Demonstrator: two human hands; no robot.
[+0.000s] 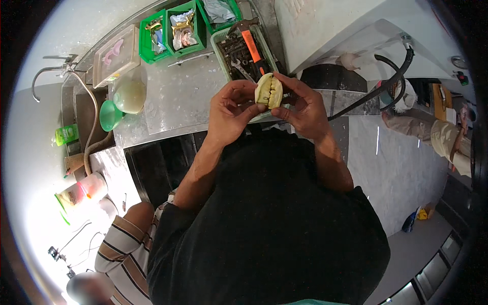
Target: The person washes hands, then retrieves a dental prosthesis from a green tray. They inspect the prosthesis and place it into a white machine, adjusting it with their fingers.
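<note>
A pale yellow dental cast (269, 91) with a row of moulded teeth is held up in front of me, over the near edge of a tool tray. My left hand (231, 108) grips its left side between thumb and fingers. On the other side, my right hand (304, 107) pinches it with thumb and forefinger. Behind the cast, the pale green tray (220, 55) holds a hammer (251, 46) with an orange and black handle, a wrench (241, 67) and other dark metal pieces. The fingers partly cover the cast's edges.
Green bins (175, 47) with packets stand at the back, beside a clear plastic box (116, 58). Bowls (111, 116) sit near the sink tap (66, 68). A black hose (356, 104) runs at right. Another person in striped clothing (122, 244) is at lower left; someone else (437, 132) is far right.
</note>
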